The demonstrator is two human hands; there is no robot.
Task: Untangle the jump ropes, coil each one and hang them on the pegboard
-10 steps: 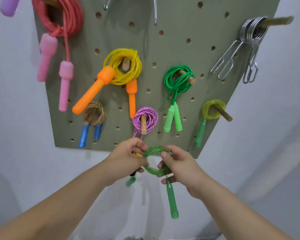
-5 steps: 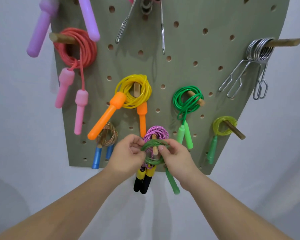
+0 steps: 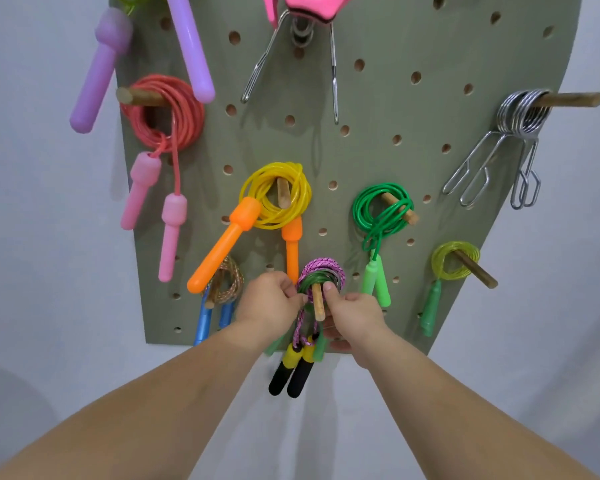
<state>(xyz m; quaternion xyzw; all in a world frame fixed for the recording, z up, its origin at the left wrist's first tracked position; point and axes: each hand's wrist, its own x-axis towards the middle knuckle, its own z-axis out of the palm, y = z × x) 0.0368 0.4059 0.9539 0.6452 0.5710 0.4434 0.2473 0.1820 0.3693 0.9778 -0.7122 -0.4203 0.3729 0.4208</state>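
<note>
- Coil (image 3: 314,283) of dark green rope, ringed round a low wooden peg (image 3: 318,303) on the pegboard (image 3: 395,98), just in front of a purple rope (image 3: 323,265) on the same peg.
- Left hand (image 3: 269,303) at the coil's left side, fingertips pinched on the strands.
- Right hand (image 3: 354,311) at its right side, thumb (image 3: 328,288) on the strands, fingers curled behind.
- Green handles (image 3: 318,348) hanging under the hands, partly hidden.
- Black-and-yellow handles (image 3: 291,372) of the purple rope, lower still.
- On their own pegs nearby: yellow rope (image 3: 274,195) above, bright green rope (image 3: 381,209) to the right, braided rope (image 3: 226,280) to the left, red rope (image 3: 163,112) at upper left.
- Metal clips (image 3: 523,112) on a peg at far right.
</note>
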